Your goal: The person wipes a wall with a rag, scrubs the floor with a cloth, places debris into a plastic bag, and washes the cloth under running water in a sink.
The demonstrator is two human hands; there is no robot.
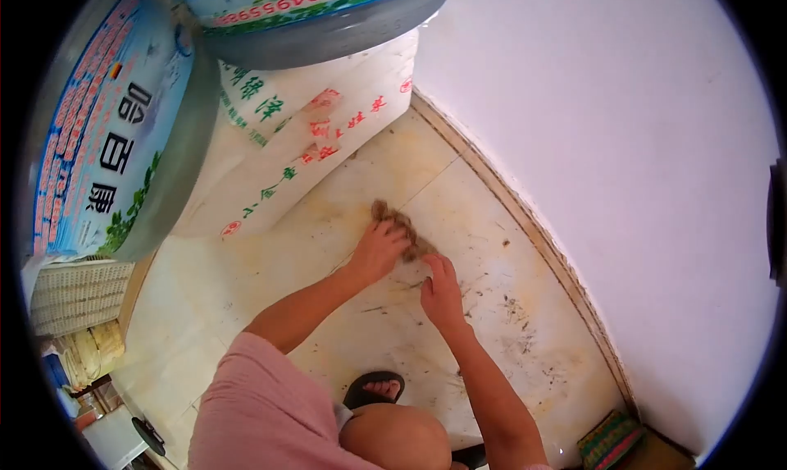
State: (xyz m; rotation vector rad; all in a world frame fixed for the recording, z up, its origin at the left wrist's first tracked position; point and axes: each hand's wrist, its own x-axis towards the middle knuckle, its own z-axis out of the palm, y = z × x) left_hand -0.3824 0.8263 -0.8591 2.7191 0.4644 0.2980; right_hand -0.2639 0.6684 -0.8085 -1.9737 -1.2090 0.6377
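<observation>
Jugs (184, 154) stand by the box (287, 166), contents unclear. Your left hand (380, 252), curled, grips the rag (380, 209); your right hand (440, 291), fingers bent, meets its end, grip unclear.

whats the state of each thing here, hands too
brown clump: bunched up, on the floor
left hand: fingers on the clump
right hand: fingertips at its lower end
floor: soiled, dark debris scattered
white package: top hidden
blue-labelled jugs: fill unclear
sandal: worn
</observation>
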